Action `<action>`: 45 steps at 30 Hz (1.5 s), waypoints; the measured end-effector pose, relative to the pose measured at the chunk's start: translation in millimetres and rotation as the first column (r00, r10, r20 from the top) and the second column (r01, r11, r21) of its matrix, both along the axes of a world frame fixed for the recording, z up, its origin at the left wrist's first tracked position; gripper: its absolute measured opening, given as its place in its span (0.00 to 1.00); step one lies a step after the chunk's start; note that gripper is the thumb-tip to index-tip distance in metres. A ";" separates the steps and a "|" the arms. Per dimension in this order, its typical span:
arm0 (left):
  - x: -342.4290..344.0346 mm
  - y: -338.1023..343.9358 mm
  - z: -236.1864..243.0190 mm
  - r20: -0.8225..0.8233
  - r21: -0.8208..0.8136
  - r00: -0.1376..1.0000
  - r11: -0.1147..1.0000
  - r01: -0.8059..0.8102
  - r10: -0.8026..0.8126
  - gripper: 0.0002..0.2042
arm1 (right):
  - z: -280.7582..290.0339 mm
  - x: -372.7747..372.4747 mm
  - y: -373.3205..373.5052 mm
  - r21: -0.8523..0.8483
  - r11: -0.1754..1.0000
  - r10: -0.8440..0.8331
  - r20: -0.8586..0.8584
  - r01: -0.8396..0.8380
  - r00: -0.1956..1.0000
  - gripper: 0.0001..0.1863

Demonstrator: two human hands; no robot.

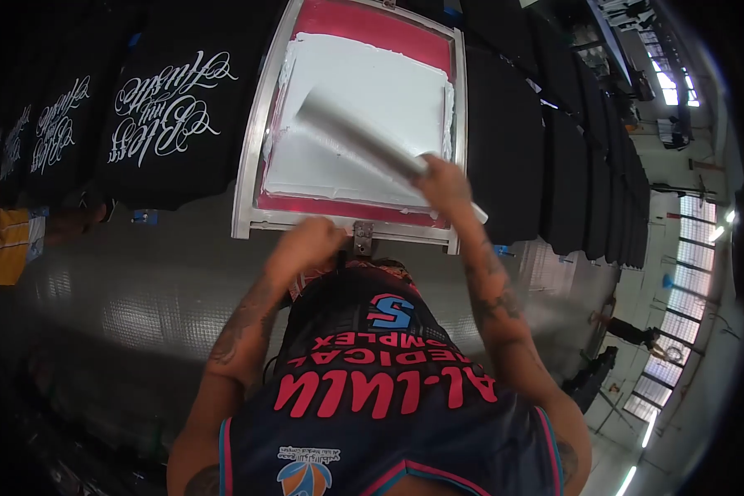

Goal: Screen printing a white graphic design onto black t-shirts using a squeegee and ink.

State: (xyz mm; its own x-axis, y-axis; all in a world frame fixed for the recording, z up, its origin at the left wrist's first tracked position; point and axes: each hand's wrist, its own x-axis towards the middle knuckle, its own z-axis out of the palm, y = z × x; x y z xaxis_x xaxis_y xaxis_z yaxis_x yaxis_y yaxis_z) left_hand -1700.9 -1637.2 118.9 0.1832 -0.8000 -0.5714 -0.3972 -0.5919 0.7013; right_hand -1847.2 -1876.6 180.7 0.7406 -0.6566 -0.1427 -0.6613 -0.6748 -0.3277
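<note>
A silkscreen frame [247, 186] with metal sides lies in front of me, its mesh pink at the far and near ends. Thick white ink [347, 74] covers most of the mesh. My right hand [445, 183] is closed around one end of a long grey squeegee [360, 145], which slants across the ink toward the far left and is slightly blurred. At the frame's near bar, left of a small metal bracket [363, 235], my left hand [312, 241] is closed with its fingers curled. Whatever it may grip is hidden.
To the left, black shirts [161, 178] with white script lettering lie in a row. More black fabric panels [504, 157] line the right side. Someone in yellow clothing [4, 244] stands at the far left edge. Grey metal flooring [140, 318] runs beneath.
</note>
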 end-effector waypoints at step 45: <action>-248.1 -247.3 -50.4 0.228 -0.103 0.660 0.692 -0.715 0.716 0.39 | -58.7 -404.4 -446.3 0.957 0.272 -0.824 0.175 0.105 0.540 0.33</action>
State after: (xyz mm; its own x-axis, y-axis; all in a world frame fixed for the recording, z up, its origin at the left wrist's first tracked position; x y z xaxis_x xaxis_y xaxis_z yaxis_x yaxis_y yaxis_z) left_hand -1949.0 -1884.5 68.5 0.8248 -0.3683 -0.4289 -0.0015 -0.7601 0.6498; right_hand -2251.6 -2322.9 122.1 0.4500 -0.7174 -0.5318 -0.1537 0.5244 -0.8375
